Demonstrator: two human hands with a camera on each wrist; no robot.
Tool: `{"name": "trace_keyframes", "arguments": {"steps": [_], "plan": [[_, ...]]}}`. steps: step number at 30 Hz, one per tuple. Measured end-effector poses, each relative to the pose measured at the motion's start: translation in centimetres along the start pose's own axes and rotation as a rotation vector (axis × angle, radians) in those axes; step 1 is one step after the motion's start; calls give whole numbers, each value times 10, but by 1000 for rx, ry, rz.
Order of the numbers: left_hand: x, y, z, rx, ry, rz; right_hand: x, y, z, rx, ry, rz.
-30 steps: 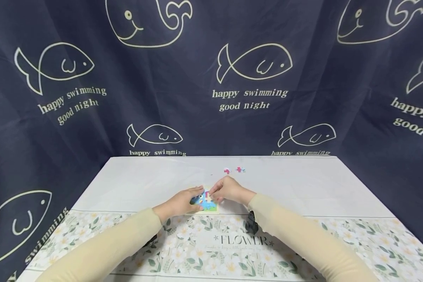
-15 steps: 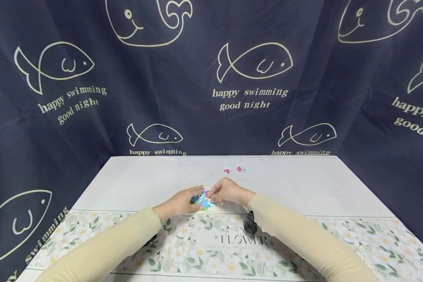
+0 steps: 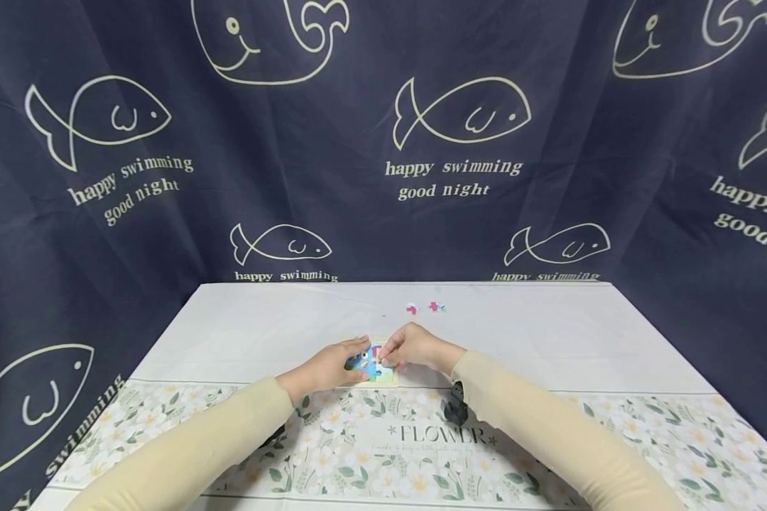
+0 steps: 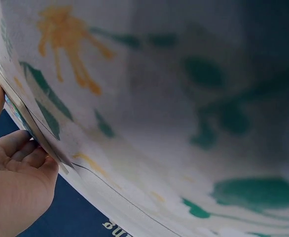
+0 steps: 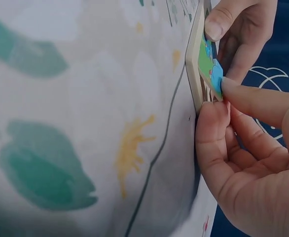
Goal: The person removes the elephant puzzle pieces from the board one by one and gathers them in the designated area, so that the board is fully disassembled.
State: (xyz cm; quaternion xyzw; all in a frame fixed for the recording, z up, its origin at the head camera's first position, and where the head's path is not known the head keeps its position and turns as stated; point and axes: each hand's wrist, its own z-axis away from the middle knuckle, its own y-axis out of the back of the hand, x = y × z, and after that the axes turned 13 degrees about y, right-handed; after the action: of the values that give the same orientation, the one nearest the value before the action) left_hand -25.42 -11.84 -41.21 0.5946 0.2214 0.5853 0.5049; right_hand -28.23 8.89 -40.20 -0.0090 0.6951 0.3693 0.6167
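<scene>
Where the bench's (image 3: 518, 333) floral band (image 3: 332, 454) ends, I see the puzzle board (image 5: 195, 59) just past it. The left hand (image 3: 326, 365) spans its left side, thumb and fingers spread and bent over it, presumably so it cannot slide. In the right hand (image 3: 415, 344), thumb and fingers nearly meet, pinching a green-and-blue piece (image 5: 215, 74) tilted at the board's right side; such a pinch likely suits its thinness. Farther off, two loose pieces (image 3: 437, 307) lie near each other, seemingly placed for easy reach.

Left grip (image 3: 326, 366), right grip (image 3: 415, 343) flank board (image 3: 386, 384); nearside passable.
</scene>
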Motion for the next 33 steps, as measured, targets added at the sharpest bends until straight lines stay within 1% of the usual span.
{"name": "trace_keyframes", "arguments": {"steps": [8,13,15,19,24,28,33], "plan": [[0,1,1,-3,-9,-8,6,4,2,-52,22,-65],[-2,1,-1,1,-5,3,4,7,3,-87,49,-97],[-2,1,-1,0,-7,5,4,8,4,-92,47,-106],[-3,1,0,-9,-2,4,7,7,4,-81,37,-131],[-2,1,0,-15,6,9,8,6,5,-42,19,-131],[-1,0,0,-21,19,17,7,6,5,-9,-18,-156],[-1,-2,-1,-29,35,26,8,6,5,-1,-26,-187]]}}
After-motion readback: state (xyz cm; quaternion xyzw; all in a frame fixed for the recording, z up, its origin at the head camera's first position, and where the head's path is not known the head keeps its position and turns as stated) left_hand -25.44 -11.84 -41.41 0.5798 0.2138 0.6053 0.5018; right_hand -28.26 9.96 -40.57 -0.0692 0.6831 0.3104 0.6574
